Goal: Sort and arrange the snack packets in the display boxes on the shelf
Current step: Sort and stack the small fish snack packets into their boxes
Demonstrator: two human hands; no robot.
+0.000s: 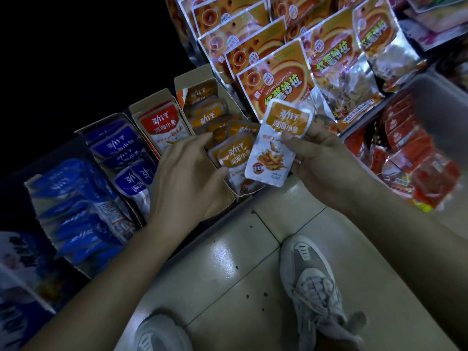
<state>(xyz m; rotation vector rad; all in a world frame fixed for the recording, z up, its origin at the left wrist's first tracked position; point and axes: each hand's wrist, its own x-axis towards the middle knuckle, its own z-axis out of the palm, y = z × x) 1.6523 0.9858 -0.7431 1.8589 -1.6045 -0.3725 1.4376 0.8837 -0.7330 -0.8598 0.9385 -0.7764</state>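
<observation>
Just the one view, the head cam looking down, and it's pretty dark off to the left. The right hand [326, 168] is pinching an orange-and-white packet [278, 145], thumb pressed on the front and the other fingers curled behind it. It's held up in the air just above and to the right of the orange box [229, 197], not inside it. The left hand [187, 178] is spread out with fairly straight fingers and isn't gripping anything as far as I can see. Its fingertips lie on the orange packets [206, 119] stacked in that same cardboard box, and the thumb sits right by the front packet [234, 158] near the box's front wall. The packets in there are a bit jumbled, some tilted, some overlapping. The next box to the left has a red packet [162, 125] standing at the front, then comes a box of blue packets [119, 144], and further left a box of darker blue ones [68, 196], blurry. Behind the orange box there's a bunch of big orange pouches [276, 79] with silver edges, overlapping each other. On the right is a pile of red packets [410, 153], too smeared to read. Below the shelf edge you get beige floor tiles [240, 262] with a few dark specks, plus a grey right sneaker [311, 282] in full view and a left sneaker [157, 335] cut off by the bottom edge.
</observation>
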